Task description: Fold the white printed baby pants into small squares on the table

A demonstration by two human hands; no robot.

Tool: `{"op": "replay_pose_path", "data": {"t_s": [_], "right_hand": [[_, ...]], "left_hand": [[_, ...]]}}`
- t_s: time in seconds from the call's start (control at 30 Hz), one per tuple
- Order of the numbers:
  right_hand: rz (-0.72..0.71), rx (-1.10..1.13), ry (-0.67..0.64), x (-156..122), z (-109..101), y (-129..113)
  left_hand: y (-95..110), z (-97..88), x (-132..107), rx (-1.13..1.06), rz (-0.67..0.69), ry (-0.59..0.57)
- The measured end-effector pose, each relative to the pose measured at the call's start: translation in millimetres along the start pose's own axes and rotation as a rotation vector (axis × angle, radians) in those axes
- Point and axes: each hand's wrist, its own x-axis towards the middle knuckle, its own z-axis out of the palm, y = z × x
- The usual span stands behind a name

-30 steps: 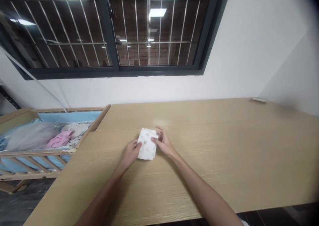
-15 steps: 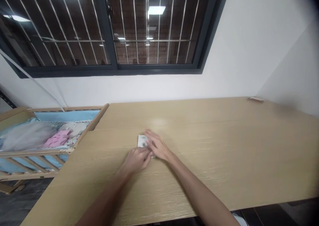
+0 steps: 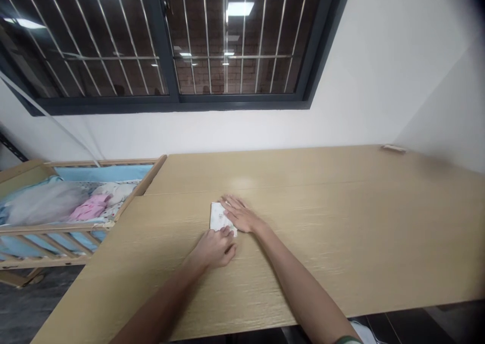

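A small white rectangle (image 3: 217,217) with a faint print, which looks like a folded cloth, lies flat on the wooden table (image 3: 322,233). Over its right side rests my right hand (image 3: 241,214), flat with the fingers stretched to the upper left. My left hand (image 3: 214,249) is at its near edge, fingers curled and the index fingertip on the white piece. Whether the left thumb pinches that edge is hard to see. Part of the cloth is hidden under both hands.
To the left stands a wooden cot (image 3: 56,228) with blue lining, holding a pink cloth (image 3: 90,207) and other bedding. A small flat object (image 3: 393,148) lies at the table's far right corner. Behind the table rises a white wall with a barred window (image 3: 235,101).
My right hand has flattened out on the cloth's right side. My left hand has drawn slightly toward me, so more of the white surface shows. The view has shifted a little.
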Motion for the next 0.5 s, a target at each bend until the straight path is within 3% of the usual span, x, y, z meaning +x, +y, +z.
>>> {"op": "replay_pose_path", "data": {"t_s": [0.13,0.33,0.4,0.5], "right_hand": [[0.032,0.049,0.099,-1.5,6.4,5.9],[0.113,0.184,0.541,-2.8,11.8,15.8],[0.105,0.177,0.584,-3.6,11.2,14.7],[0.069,0.137,0.527,-4.8,11.2,9.5]], "left_hand": [[-11.3,-3.3,3.6,-0.037,-0.098,0.023],[-40.3,-12.3,9.6,0.01,-0.533,0.09],[-43.5,-12.7,9.9,0.022,-0.627,0.065],[-42.5,-11.3,10.6,0.014,-0.658,0.005]]}}
